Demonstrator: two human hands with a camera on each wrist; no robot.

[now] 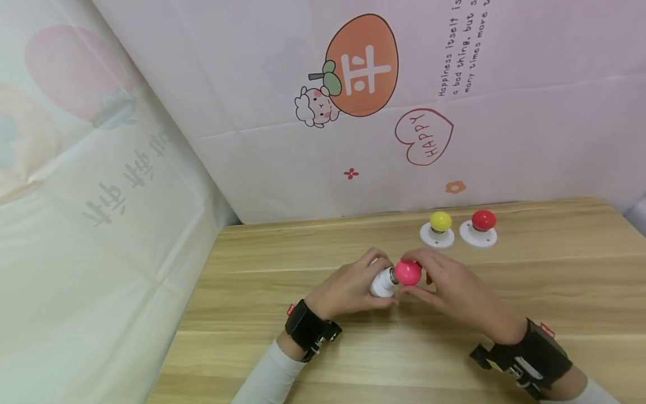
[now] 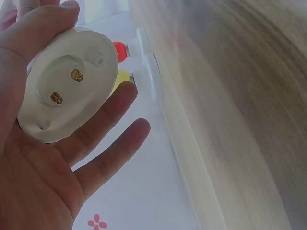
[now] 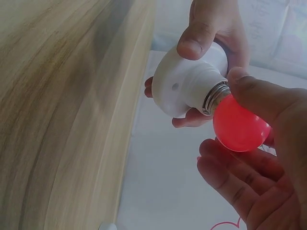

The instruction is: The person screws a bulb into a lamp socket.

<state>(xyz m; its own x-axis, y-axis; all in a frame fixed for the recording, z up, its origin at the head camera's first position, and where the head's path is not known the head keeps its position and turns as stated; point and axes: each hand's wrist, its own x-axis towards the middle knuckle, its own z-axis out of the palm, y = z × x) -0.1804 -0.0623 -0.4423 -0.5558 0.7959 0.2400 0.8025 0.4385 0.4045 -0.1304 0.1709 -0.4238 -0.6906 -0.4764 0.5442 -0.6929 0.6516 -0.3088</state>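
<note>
My left hand grips a white lamp socket, tilted on its side above the table. In the left wrist view the underside of its round base faces the camera, with two brass screws in a recess. A pinkish-red light bulb points into the socket's mouth, its metal thread partly showing. My right hand pinches the bulb between thumb and fingers. In the right wrist view its thumb lies along the bulb near the thread, and the fingers curve beneath the glass.
Toward the table's back edge stand two white sockets with bulbs, one holding a yellow bulb, the other a red bulb. A printed white cloth hangs behind the table, with another cloth on the left.
</note>
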